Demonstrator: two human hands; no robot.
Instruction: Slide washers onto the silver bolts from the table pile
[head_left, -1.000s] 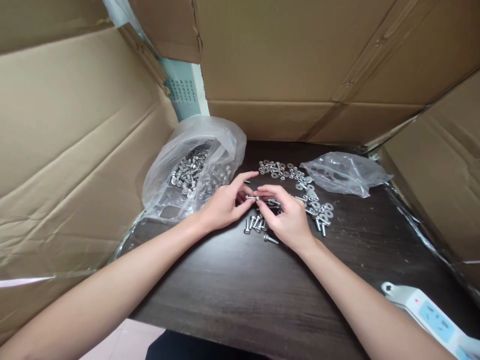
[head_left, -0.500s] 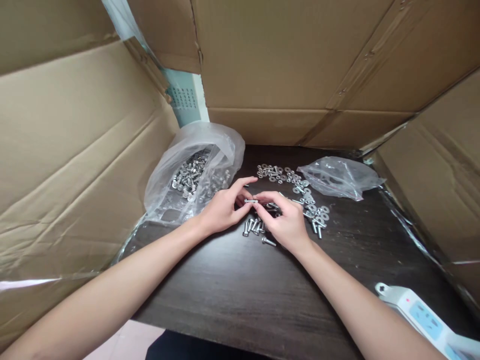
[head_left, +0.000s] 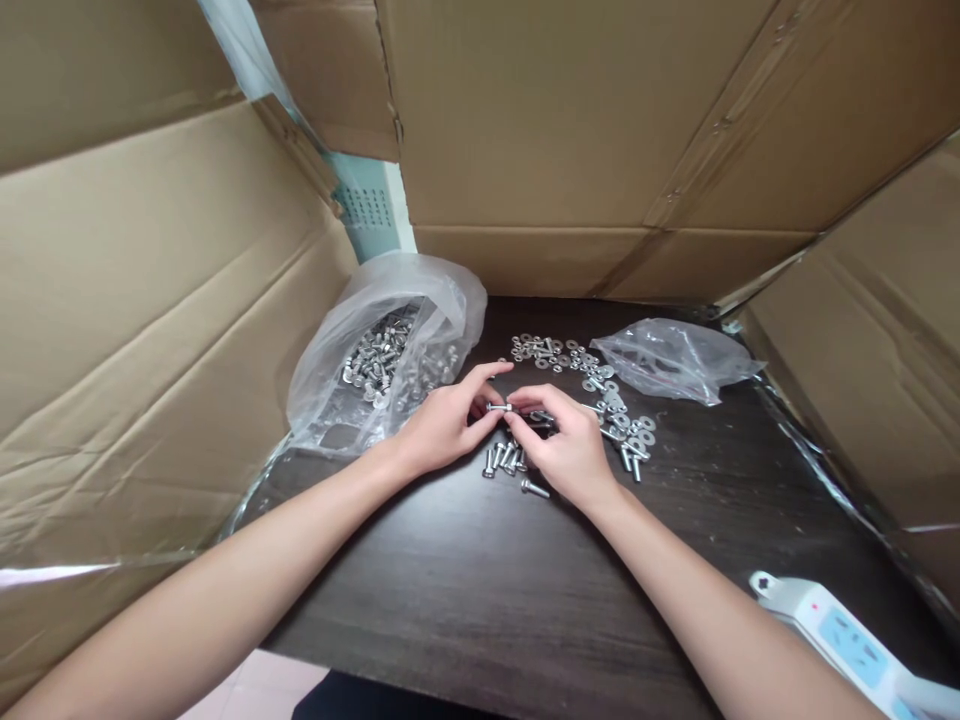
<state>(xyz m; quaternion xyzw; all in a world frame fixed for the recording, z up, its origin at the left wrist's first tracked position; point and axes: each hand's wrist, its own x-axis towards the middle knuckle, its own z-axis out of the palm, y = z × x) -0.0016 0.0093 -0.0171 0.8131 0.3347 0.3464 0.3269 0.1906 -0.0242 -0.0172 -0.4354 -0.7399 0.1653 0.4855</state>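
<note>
Where the two hands meet above the middle of the dark table (head_left: pixel 465 590), a small silver bolt (head_left: pixel 498 407) lies level between their fingertips; the left hand (head_left: pixel 444 424) pinches its left end between thumb and forefinger, the other fingers arched above, while the right hand (head_left: pixel 566 447) pinches the right end, fingers curled close, and whether anything sits on the shaft there cannot be told; just near of the bolt, under and between the hands, a small heap of loose bolts (head_left: pixel 508 460) lies on the table, one lying apart at its near edge; to the right and far of the right hand a trail of washers (head_left: pixel 592 385) runs from the far middle toward the right, touching nothing but the table; beyond that, to the far right, a crumpled clear bag (head_left: pixel 675 358) lies flat; to the far left of the left hand a larger clear bag of bolts (head_left: pixel 379 350) stands open, just beside the wrist; cardboard walls (head_left: pixel 150 300) close in the left, far and right sides; a white power strip (head_left: pixel 840 635) rests at the near right corner.
</note>
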